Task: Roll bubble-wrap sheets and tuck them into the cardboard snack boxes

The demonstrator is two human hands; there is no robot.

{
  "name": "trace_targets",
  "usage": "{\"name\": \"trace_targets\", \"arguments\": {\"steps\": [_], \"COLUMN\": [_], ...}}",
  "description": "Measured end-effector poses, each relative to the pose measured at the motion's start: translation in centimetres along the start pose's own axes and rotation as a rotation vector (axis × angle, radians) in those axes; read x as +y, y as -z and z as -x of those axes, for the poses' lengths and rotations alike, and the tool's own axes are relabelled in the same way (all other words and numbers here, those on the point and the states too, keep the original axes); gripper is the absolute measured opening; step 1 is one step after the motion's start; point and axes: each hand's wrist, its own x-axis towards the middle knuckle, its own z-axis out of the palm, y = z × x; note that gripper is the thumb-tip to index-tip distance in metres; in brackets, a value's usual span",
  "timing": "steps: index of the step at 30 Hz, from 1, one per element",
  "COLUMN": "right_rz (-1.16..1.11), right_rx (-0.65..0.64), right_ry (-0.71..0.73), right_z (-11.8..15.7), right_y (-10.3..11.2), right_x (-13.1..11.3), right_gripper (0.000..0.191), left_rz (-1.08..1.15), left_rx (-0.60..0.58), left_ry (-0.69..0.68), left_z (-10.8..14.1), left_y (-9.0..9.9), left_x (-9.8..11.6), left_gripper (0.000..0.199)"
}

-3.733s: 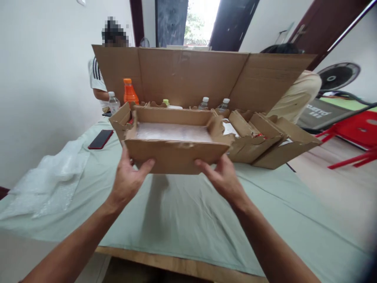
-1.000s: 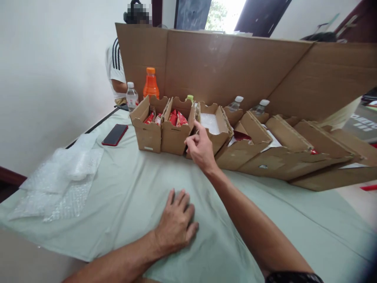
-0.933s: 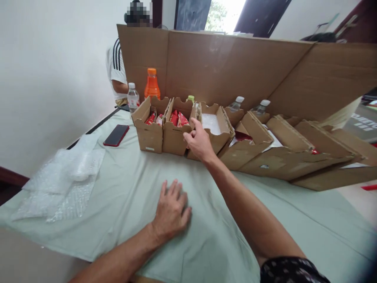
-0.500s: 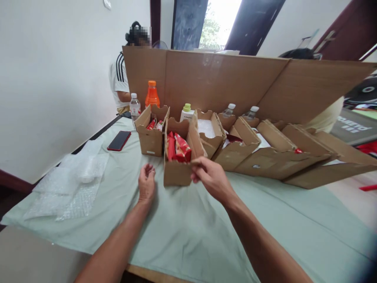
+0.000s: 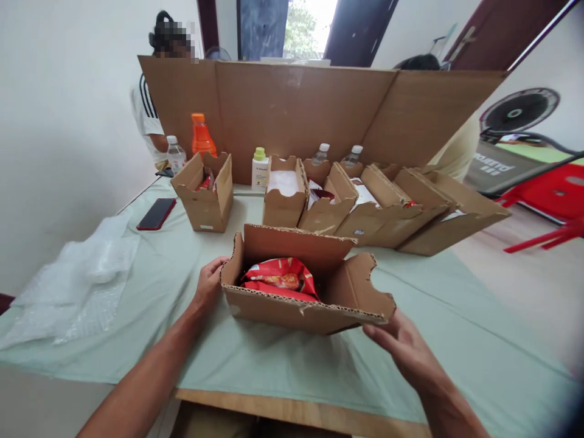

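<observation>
A cardboard box (image 5: 292, 313) with an open top lies crosswise near the front of the table, its right end a little raised. Inside it are red snack packets (image 5: 280, 280), crinkled and partly in shadow. At the box's left end is my left hand (image 5: 210, 285), its fingertips hidden behind the cardboard. My right hand (image 5: 404, 350) grips the lower right end, thumb on the near side and the other fingers mostly out of sight.
Behind, several similar boxes (image 5: 285, 210) stand in a row before a tall cardboard screen (image 5: 301, 109). A separate box (image 5: 210, 210), orange bottle (image 5: 203, 137), white bottle (image 5: 260, 173) and phone (image 5: 156, 214) are farther back. Bubble wrap (image 5: 86, 286) lies left. A person (image 5: 148, 109) sits beyond.
The box with red packets has come out of the row toward me and turned sideways. My left hand has moved onto its left end; my right hand has shifted right and down with it.
</observation>
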Motion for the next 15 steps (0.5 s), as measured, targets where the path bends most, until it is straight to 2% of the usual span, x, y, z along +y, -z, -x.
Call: {"name": "trace_targets", "arguments": {"steps": [3, 6, 9, 12, 15], "right_rz": [0.119, 0.277, 0.310, 0.281, 0.250], "right_rx": [-0.123, -0.103, -0.096, -0.036, 0.065], "right_ry": [-0.050, -0.029, 0.055, 0.121, 0.118], "right_z": [0.8, 0.4, -0.7, -2.5, -5.2], "right_y": [-1.9, -3.5, -4.3, -4.1, -3.8], "right_x": [2.0, 2.2, 1.3, 0.3, -0.2], "right_gripper": [0.058, 0.048, 0.044, 0.044, 0.049], "left_rz": [0.056, 0.172, 0.160, 0.027, -0.117], "left_rx": [-0.094, -0.252, -0.392, -0.486, -0.452], "left_ry": [0.047, 0.147, 0.076, 0.004, -0.053], "left_z": [1.3, 4.1, 7.3, 7.7, 4.4], "left_y": [0.9, 2.0, 2.5, 1.2, -2.1], "left_x": [0.5, 0.5, 0.0, 0.5, 2.4], "left_gripper": [0.046, 0.063, 0.070, 0.076, 0.073]}}
